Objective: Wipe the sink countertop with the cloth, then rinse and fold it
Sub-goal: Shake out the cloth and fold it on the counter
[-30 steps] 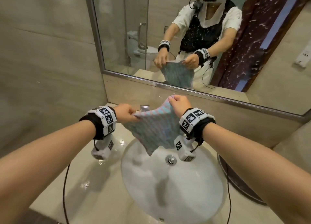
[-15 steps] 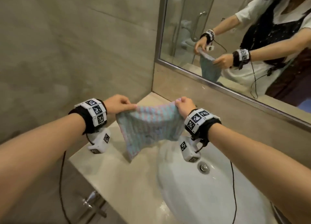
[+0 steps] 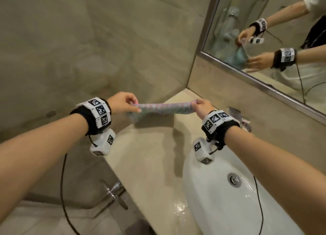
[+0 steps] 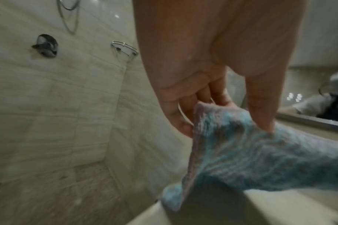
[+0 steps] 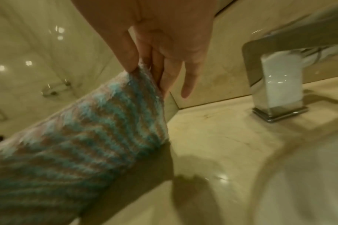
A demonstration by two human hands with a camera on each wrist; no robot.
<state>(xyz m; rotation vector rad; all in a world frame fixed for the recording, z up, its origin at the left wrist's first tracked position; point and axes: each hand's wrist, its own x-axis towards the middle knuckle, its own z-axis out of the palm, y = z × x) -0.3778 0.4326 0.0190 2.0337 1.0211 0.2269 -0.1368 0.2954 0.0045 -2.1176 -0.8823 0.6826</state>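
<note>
Head view: both your hands, left [image 3: 121, 102] and right [image 3: 202, 105], pinch the cloth [image 3: 159, 108] taut over the desk [image 3: 150, 164] — folding stage; next, lay it flat.

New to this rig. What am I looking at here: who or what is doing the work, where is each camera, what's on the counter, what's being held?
No robot: a person works with bare hands, wearing wrist bands with printed markers and a small camera under each wrist. The big picture comes from a camera on the head, looking down. The other two look along each hand at its fingers.

The left hand and right hand each pinch one end of a striped blue and pink cloth, stretched between them above the beige countertop. The wrist views show thumb and fingers nipping the cloth's corners.

On the counter: a white sink basin with a metal drain, a chrome faucet behind it, and some water near the front edge. The mirror reflects the same hands.
</note>
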